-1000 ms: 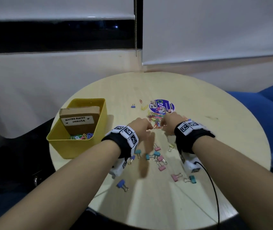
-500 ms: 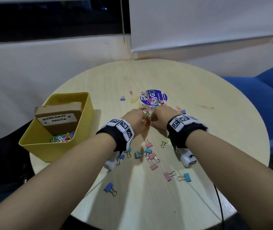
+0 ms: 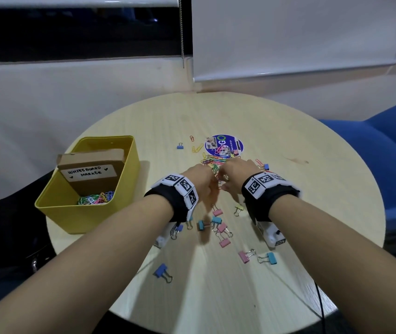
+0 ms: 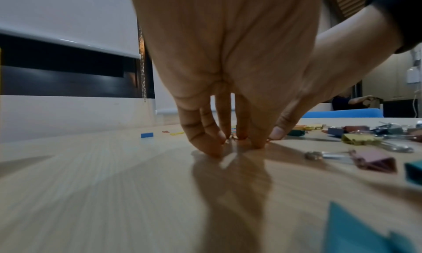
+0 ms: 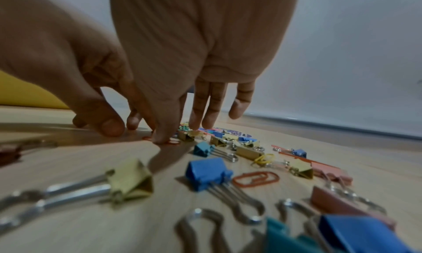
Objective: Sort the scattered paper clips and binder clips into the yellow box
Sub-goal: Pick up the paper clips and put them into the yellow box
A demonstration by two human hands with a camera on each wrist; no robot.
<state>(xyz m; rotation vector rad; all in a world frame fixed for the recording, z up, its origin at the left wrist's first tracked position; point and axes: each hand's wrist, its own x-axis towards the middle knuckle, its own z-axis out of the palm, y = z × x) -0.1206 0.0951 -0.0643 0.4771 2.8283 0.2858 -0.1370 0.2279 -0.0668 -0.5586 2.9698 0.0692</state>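
Observation:
A pile of coloured paper clips (image 3: 212, 162) lies mid-table, and both hands meet on its near edge. My left hand (image 3: 205, 177) stands with its fingers pointing down and their tips (image 4: 214, 151) on the wood beside the clips. My right hand (image 3: 230, 174) does the same, and one fingertip (image 5: 163, 138) presses an orange paper clip (image 5: 173, 142). Neither hand holds anything off the table. Several binder clips (image 3: 217, 225) lie scattered under and behind my wrists. The yellow box (image 3: 76, 213) stands at the left with paper clips (image 3: 95, 198) in its near compartment.
A cardboard box labelled "whiteboard marker" (image 3: 91, 173) fills the far part of the yellow box. A round purple sticker (image 3: 224, 145) lies beyond the pile. A blue chair (image 3: 385, 153) stands at the right. A cable (image 3: 318, 300) runs off the table's near edge.
The two hands have closed in on each other over the paper clip pile until they almost touch. The head view has shifted a little.

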